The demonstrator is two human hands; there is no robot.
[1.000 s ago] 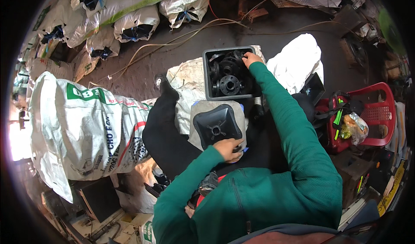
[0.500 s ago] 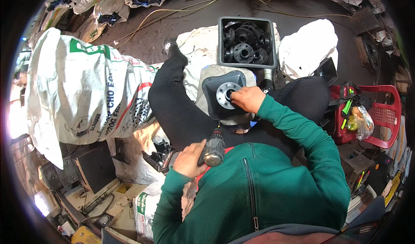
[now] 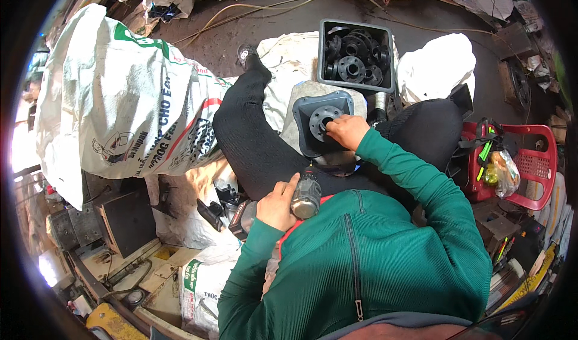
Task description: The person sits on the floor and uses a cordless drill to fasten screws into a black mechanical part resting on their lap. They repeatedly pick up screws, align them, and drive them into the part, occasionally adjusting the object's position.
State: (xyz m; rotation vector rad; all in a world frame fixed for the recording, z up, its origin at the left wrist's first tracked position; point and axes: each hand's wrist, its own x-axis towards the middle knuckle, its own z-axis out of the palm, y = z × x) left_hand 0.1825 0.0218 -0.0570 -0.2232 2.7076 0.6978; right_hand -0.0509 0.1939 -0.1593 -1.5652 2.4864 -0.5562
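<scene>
In my right hand [image 3: 348,131], closed with the fingertips at the hub, is a round flange [image 3: 317,123] with a ring of holes. The flange sits within a dark grey square dish [image 3: 302,109] with a flared rim, which rests on a pale block [image 3: 355,96] between my legs. How deep the flange sits is hard to tell. My left hand [image 3: 276,207] is wrapped round a cordless drill [image 3: 306,198] lying against my lap, its tip pointing toward the dish and apart from the flange.
Beyond the dish stands a grey bin [image 3: 391,75] full of black flanges. A large white sack [image 3: 129,117] leans at my left, and another white sack [image 3: 436,63] is at the far right. To my right is a red plastic chair [image 3: 537,159] with bagged items; a hose [image 3: 271,6] crosses the floor.
The whole view has shifted slightly. The flange's face now looks darker, with less glare, and my right hand stays at its hub. My left hand still grips the drill.
</scene>
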